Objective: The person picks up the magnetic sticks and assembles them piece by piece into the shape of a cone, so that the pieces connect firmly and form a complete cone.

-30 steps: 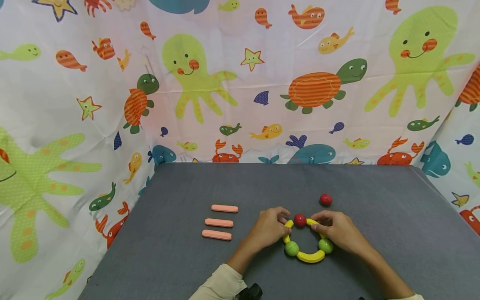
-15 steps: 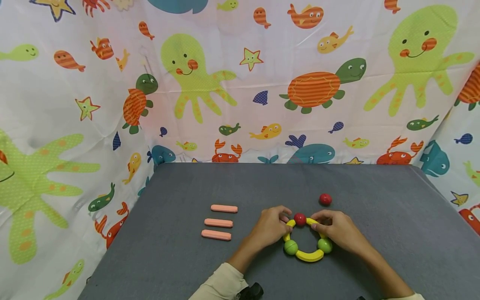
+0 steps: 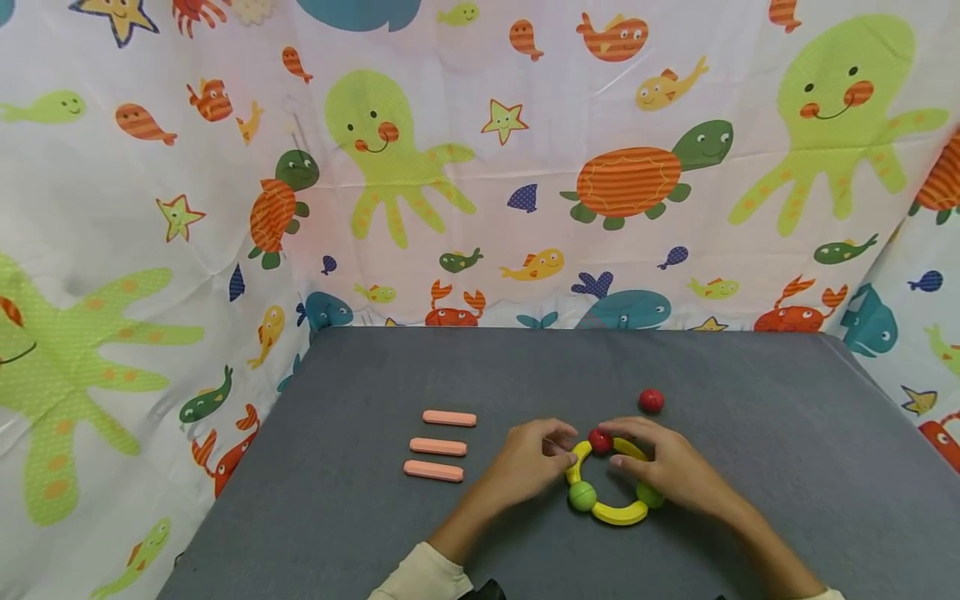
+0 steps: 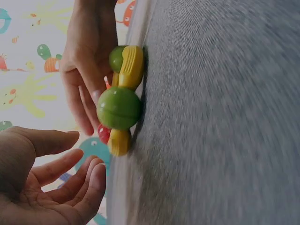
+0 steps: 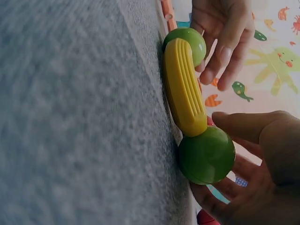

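Observation:
A ring of toy pieces lies on the grey table: a red ball [image 3: 601, 441] at the far side, two green balls [image 3: 582, 497] nearer, and three curved yellow pieces [image 3: 621, 513] between them. My left hand [image 3: 527, 465] is beside the left yellow piece [image 3: 579, 460], thumb tip overlapping it in the head view; the left wrist view shows its relaxed fingers apart from the ring. My right hand [image 3: 671, 462] spreads over the right yellow piece [image 3: 627, 447], partly hiding it and the right green ball [image 5: 206, 155]. Its fingertips are right at the red ball, with its thumb inside the ring.
Another red ball [image 3: 652, 401] lies alone behind the ring. Three peach-coloured sticks [image 3: 438, 447] lie in a stack of rows to the left. A curtain [image 3: 442, 183] printed with sea animals hangs behind the grey tabletop [image 3: 360, 375].
Both hands have loosened from the yellow pieces they were pinching. The left fingers drew back slightly to the left; the right fingers spread forward towards the red ball. The ring has hardly moved.

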Demonstrator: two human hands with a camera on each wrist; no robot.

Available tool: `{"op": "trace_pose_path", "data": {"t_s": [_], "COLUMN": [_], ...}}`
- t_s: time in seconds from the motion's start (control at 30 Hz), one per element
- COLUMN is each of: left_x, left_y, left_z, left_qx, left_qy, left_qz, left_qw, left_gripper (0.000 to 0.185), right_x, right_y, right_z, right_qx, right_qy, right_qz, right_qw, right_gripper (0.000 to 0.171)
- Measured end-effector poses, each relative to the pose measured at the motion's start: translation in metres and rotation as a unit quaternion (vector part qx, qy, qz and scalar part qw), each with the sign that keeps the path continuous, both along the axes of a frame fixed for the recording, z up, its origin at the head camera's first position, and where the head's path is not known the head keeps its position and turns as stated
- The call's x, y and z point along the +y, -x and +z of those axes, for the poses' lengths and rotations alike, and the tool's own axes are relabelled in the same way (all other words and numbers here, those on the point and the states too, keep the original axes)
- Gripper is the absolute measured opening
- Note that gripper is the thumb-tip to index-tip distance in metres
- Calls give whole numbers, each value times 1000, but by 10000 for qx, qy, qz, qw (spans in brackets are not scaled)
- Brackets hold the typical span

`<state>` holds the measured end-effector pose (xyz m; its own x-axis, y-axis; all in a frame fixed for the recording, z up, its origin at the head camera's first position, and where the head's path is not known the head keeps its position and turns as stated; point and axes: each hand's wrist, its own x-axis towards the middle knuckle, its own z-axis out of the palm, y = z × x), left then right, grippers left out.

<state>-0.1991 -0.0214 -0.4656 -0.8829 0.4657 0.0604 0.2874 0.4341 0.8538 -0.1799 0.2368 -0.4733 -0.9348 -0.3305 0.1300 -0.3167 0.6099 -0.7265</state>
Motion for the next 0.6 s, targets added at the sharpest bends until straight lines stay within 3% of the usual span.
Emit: {"op": "trace_pose_path", "data": {"t_s": [0.33,0.6], "left_x": [-39,-78], "left_y": [-9,-19], "left_z": [8,7], "left_qx": [-60,28], "left_qy": [-38,-271], "left_qz": [88,628], "left_qw": [9999,9977], "left_gripper": [30,29], "right_x": [-1,5], "right_y": [1,3], "right_z": [4,4], "right_qx": [-149,-257], "right_qy": [-152,-223], "right_qz": [-322,-500], "right_qw": [9993,9982], "right_gripper": [34,37]}}
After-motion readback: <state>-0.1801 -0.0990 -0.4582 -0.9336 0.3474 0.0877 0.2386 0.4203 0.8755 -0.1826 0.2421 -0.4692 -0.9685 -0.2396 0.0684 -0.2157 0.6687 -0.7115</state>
